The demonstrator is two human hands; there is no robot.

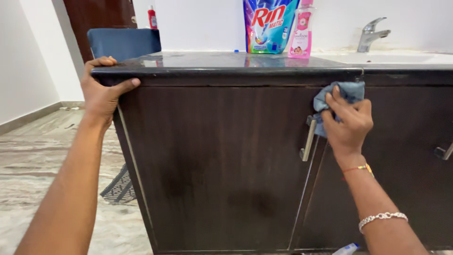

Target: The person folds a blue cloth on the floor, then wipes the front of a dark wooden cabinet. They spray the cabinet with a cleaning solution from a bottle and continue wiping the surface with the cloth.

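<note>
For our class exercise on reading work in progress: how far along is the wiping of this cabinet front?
Done: hard to tell; no cleaned patch stands out. In hand: the right hand presses a blue cloth by the metal door handle; the left hand grips the countertop corner. Left: dull smudges low on the door.

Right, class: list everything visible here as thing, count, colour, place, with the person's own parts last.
cabinet: one, dark brown, centre
countertop: one, dark, glossy, on top
door handle: one, silver, beside the cloth
cloth: one, blue-grey, against the cabinet front
detergent pouch: one, blue, countertop rear
pink bottle: one, beside the pouch
tap: one, silver, right rear
left hand: gripping the countertop corner
right hand: holding the cloth
</note>
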